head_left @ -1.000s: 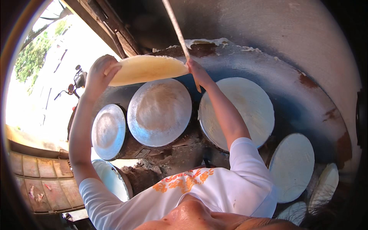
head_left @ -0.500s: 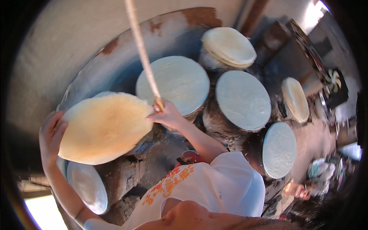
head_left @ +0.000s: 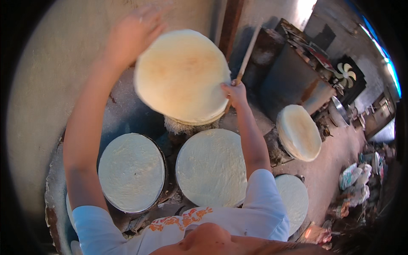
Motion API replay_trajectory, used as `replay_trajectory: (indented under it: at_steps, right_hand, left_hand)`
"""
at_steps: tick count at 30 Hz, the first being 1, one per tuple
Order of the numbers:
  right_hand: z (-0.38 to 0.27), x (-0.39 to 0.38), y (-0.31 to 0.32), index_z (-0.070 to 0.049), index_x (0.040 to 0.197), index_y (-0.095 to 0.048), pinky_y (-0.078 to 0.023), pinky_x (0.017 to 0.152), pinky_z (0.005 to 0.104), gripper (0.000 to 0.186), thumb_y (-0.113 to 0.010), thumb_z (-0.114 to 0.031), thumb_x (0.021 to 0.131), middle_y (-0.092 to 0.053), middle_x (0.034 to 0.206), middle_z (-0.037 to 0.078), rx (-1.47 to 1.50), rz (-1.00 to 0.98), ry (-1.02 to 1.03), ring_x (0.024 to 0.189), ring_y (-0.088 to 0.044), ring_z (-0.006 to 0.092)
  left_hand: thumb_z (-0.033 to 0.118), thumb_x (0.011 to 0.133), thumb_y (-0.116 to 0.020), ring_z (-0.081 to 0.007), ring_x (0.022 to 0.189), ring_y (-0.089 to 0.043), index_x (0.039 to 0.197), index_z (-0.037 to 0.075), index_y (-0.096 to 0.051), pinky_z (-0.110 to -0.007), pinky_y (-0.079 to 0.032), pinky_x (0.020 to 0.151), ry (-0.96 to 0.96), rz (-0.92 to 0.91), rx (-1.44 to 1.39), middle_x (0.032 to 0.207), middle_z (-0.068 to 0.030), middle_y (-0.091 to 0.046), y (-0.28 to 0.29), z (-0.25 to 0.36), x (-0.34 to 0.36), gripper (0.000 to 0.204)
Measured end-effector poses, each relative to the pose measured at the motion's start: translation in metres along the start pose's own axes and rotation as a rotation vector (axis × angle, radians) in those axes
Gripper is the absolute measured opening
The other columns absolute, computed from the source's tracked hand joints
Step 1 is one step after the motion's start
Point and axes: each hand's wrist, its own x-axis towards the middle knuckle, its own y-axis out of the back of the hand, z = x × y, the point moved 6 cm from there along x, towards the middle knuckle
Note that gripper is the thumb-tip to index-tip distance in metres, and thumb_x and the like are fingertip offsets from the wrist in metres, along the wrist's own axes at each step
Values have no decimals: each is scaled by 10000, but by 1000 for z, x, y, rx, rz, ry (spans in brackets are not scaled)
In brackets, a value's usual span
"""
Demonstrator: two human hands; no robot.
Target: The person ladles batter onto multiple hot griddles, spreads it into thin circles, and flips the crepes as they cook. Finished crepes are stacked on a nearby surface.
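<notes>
A large round pale flatbread, browned in patches, lies on a stack of similar rounds at the far side. Beyond its upper left edge my left hand is raised, blurred by motion; its fingers look stretched out, with nothing seen in them. My right hand is closed around a long thin wooden stick that points up and away. Its fingers are beside the flatbread's right edge; whether they touch it I cannot tell.
Round griddles covered with pale batter stand near me: one on the left, one in the middle, one at right. Another pile of flatbreads sits right. Behind are a metal drum and a fan.
The flatbread has moved from the left side onto the far stack. My left hand has come off its edge and risen. My right hand has moved away and right with the stick.
</notes>
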Motion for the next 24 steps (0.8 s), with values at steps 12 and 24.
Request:
replay_trajectory:
  at_steps: [12, 24]
  right_hand:
    - [163, 42, 53, -44, 824, -509, -477, 433, 312, 316, -767, -104, 652, -599, 679, 95, -492, 451, -166, 504, -590, 196]
    - [62, -298, -116, -23, 825, -621, -390, 447, 312, 309, -623, -330, 861, -511, 588, 33, -663, -260, 60, 495, -461, 123]
  left_hand:
    - [176, 777, -675, -217, 700, -581, 1071, 105, -643, -318, -475, 597, 223, -523, 145, 773, -57, -568, 14, 5, -202, 304]
    - [390, 850, -557, -374, 1007, -573, 1371, 114, -377, -428, -498, 838, 2016, -1338, -67, 1197, -232, -455, 322, 401, -650, 617]
